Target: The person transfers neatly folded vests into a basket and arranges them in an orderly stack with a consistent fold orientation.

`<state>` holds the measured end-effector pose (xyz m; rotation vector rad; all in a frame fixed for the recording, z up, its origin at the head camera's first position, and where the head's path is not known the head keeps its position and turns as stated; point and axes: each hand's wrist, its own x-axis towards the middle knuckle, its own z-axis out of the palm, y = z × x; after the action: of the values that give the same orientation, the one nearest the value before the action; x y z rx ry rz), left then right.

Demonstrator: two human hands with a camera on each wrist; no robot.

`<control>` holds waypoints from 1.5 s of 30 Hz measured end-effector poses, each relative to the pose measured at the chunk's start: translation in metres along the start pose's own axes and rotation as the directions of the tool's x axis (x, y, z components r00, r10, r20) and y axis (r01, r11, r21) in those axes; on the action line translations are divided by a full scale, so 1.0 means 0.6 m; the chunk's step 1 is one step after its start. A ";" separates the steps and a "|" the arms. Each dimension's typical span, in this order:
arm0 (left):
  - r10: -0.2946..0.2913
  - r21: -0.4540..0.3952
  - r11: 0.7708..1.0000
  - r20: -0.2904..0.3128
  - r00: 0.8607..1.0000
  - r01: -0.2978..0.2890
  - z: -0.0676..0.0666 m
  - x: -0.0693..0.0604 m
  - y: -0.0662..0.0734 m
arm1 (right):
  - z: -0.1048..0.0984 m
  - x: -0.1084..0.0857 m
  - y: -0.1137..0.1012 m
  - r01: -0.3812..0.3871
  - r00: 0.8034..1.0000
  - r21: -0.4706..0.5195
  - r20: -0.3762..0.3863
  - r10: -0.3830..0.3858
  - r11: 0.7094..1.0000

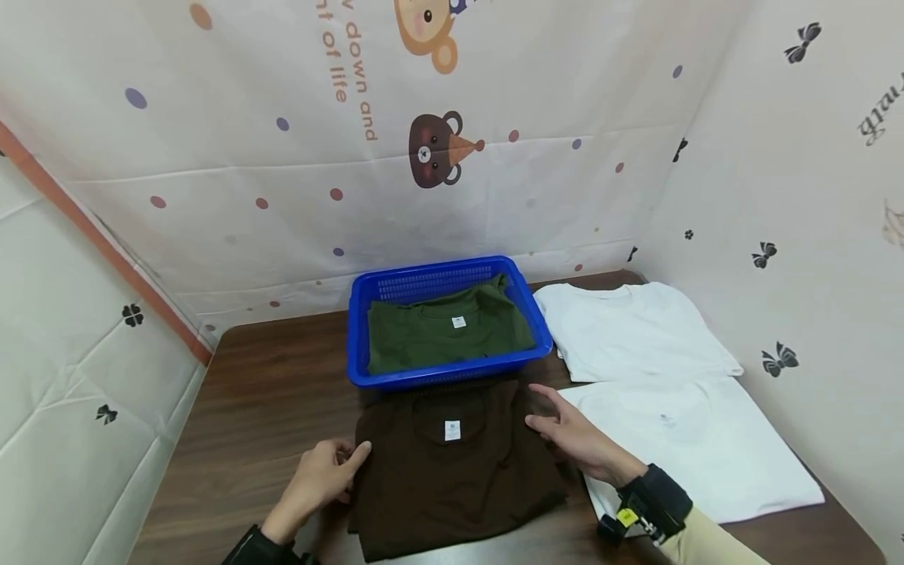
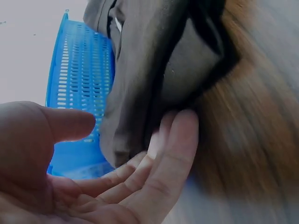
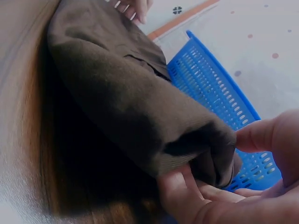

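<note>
A folded dark brown T-shirt (image 1: 459, 479) with a white neck label lies on the table, its collar end by the basket. At its left edge is my left hand (image 1: 321, 475). In the left wrist view the fingers (image 2: 175, 149) touch the cloth, and the thumb stands a little apart from it. My right hand (image 1: 579, 439) is at the shirt's right edge. The right wrist view shows a folded edge of the brown cloth (image 3: 196, 144) between right thumb and fingers. A blue plastic basket (image 1: 356, 337) behind holds a folded green T-shirt (image 1: 452, 333).
Two white folded T-shirts lie on the right, one further back (image 1: 628, 326) and one nearer (image 1: 699, 447). The wooden table (image 1: 268, 408) shows bare at left. Printed cloth backdrops (image 1: 318, 220) stand behind and at both sides. The basket touches the brown shirt's far side.
</note>
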<state>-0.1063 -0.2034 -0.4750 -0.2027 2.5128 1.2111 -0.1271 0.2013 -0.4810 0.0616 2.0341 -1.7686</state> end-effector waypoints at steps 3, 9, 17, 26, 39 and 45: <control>0.004 0.024 1.000 0.012 1.000 -0.005 0.004 0.004 0.003 | 0.003 0.001 0.000 -0.024 1.000 0.036 0.007 0.023 0.999; 0.023 0.027 0.999 0.020 1.000 -0.024 0.017 0.006 0.005 | 0.005 0.006 -0.003 -0.061 0.998 0.039 0.034 0.060 0.997; 0.080 0.057 0.995 0.011 0.997 -0.080 0.030 0.005 0.020 | 0.008 0.008 -0.002 -0.053 0.999 0.011 -0.014 0.053 0.999; 0.143 0.031 0.989 -0.063 0.988 -0.141 0.036 0.009 0.023 | 0.009 0.019 -0.005 -0.022 1.000 -0.025 -0.012 0.021 0.999; 0.173 -0.159 0.972 -0.019 0.985 -0.174 0.038 0.008 0.001 | 0.034 0.029 -0.004 -0.023 0.999 -0.244 -0.053 0.011 0.970; 0.312 -0.290 0.913 0.042 0.949 -0.287 0.041 0.012 -0.010 | 0.040 0.031 -0.002 0.024 1.000 -0.172 0.000 -0.025 0.985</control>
<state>-0.1052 -0.1877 -0.4961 0.1750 2.3465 1.6596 -0.1373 0.1733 -0.4884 -0.0141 2.1896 -1.6000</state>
